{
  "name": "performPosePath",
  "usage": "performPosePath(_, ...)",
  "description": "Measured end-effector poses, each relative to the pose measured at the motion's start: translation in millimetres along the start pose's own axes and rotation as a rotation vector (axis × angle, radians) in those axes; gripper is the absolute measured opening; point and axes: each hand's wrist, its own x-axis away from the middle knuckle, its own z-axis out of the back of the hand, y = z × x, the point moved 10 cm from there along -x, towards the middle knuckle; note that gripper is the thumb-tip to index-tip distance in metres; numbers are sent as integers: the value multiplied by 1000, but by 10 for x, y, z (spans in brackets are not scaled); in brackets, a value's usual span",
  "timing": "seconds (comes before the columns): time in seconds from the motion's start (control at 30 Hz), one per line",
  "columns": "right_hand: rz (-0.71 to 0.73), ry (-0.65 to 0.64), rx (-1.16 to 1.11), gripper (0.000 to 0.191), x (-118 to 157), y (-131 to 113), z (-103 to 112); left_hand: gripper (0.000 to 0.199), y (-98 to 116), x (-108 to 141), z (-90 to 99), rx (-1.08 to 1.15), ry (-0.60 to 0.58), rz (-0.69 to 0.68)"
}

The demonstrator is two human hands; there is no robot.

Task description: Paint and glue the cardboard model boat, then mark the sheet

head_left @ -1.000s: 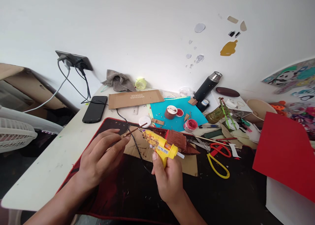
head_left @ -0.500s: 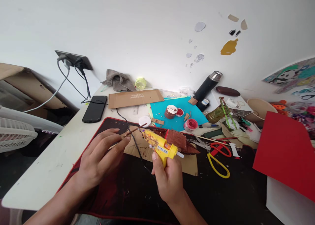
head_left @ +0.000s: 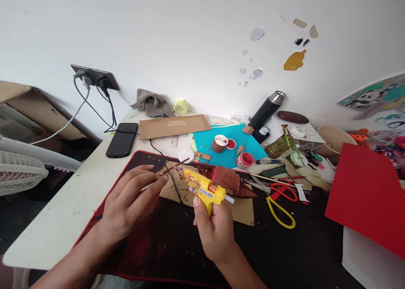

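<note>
In the head view, gripping a yellow hot-glue gun (head_left: 207,192) by its handle in the right hand (head_left: 217,230), with fingers wrapped around; pinching a thin brown stick (head_left: 177,166) lightly at the fingertips of the left hand (head_left: 129,202), with the other fingers loosely bent. Held in the air over a piece of cardboard (head_left: 244,212) on a black mat (head_left: 268,255), just beside the nozzle; cannot tell whether touching it. Could burn the left fingertips, because of aiming a probably hot nozzle so near them. Could lose the stick or turn it askew, because of so slight a pinch. Could jerk the gun off line by snagging the black cable (head_left: 179,195) looped across the cardboard, or drip glue there. As for looks: slim, straight and dark brown along the stick, with a paler length near the fingers, perhaps of the same piece; bright yellow on the gun, crusted brown around the front, labelled on the side, with a translucent glue stick (head_left: 229,199) poking from the back. Close behind, a reddish-brown boat-shaped model (head_left: 228,179).
</note>
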Motion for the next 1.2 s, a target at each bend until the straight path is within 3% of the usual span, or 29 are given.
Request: performPosePath(1.2, 4, 26, -1, 39, -17, 14, 50, 33, 53, -70, 13, -22, 15, -17)
